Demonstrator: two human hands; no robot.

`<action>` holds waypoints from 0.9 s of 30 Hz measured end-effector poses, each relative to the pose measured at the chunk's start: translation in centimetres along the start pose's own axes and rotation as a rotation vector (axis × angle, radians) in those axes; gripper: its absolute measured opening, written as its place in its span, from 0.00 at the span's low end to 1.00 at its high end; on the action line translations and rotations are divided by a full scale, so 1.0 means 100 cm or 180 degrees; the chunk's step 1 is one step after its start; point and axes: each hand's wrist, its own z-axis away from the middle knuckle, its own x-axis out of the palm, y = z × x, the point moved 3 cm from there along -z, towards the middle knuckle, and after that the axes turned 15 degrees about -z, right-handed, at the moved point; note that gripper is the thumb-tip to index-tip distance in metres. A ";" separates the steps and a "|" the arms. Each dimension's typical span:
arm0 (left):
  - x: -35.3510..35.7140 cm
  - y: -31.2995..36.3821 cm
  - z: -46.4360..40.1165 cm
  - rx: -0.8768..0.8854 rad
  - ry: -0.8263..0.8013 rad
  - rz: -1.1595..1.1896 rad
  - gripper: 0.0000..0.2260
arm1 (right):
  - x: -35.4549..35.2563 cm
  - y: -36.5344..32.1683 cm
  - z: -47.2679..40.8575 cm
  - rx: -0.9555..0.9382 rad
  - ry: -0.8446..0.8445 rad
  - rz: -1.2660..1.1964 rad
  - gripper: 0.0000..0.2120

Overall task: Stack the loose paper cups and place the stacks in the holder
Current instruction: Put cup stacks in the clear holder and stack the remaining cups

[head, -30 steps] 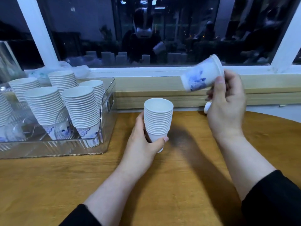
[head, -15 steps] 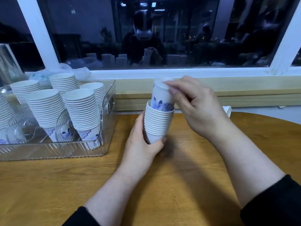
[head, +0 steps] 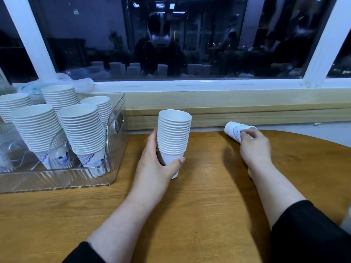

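- Far left: clear holder (head: 112, 179) on the table (head: 199, 205), already packed with leaning cup stacks (head: 81, 133), tilted probably for lack of room to stand straight.
- Centre: left hand (head: 157, 166), grip wrapped low around the growing stack (head: 173, 137), kept upright on the table, mouth up, likely to take the next cup.
- Right: right hand (head: 254, 145), fingertips closing on a loose cup (head: 237, 130) lying on its side near the window ledge; grip not yet fully round it, cup not lifted.
- Blue pattern on the cups; no readable writing or brand.
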 end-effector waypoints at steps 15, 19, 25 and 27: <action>0.002 -0.004 -0.002 -0.0119 0.0105 0.0011 0.40 | 0.003 -0.088 0.045 -0.1828 0.0122 -0.1423 0.13; -0.002 -0.004 -0.001 -0.0148 0.0156 -0.0053 0.39 | 0.009 -0.144 0.083 -0.2751 -0.0381 -0.1264 0.13; -0.008 0.001 0.002 -0.0052 0.0147 -0.0031 0.40 | 0.044 -0.138 0.101 -0.3180 -0.1547 -0.0281 0.14; -0.012 0.000 0.003 -0.0048 0.0230 0.0029 0.39 | 0.056 -0.128 0.108 -0.3041 -0.2052 -0.0129 0.15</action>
